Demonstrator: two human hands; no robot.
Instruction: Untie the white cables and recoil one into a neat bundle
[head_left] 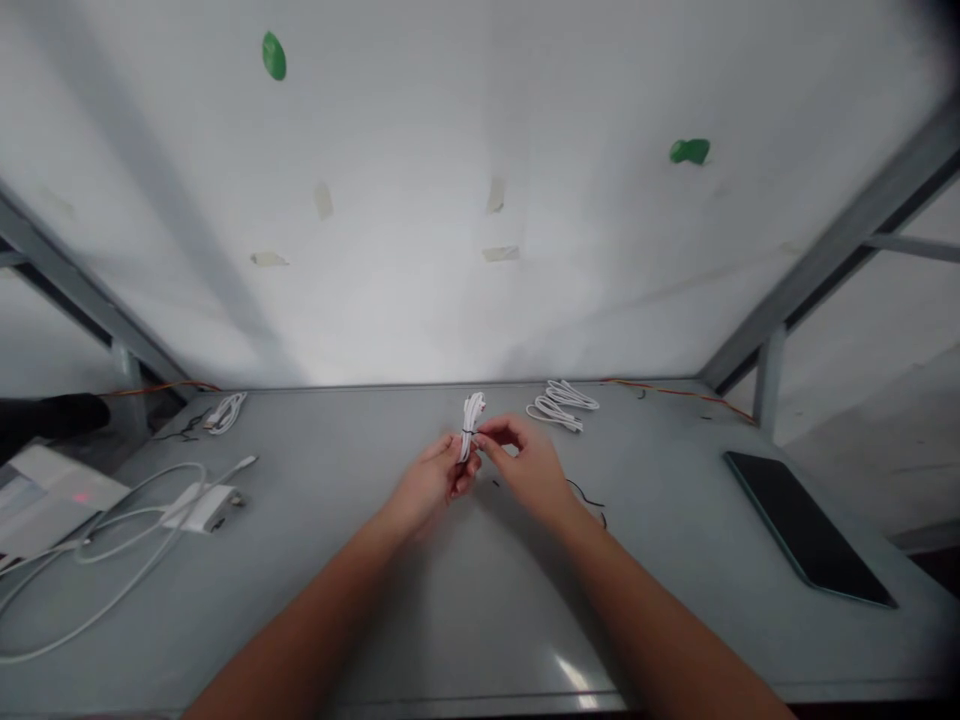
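A folded bundle of white cable stands upright between my hands, above the middle of the shelf. My left hand is closed around its lower end. A thin black twist tie wraps the bundle near its middle. My right hand pinches at the tie's side of the bundle with thumb and forefinger, seemingly on the tie's end, which is mostly hidden by the fingertips. Just beyond my right hand, loosely folded white cables lie on the shelf. Loose black ties lie beside my right wrist.
At the left are a bundled white cable, a white power adapter with a long cord, and a white box. A dark tablet lies at the right on the grey shelf. A white wall stands behind.
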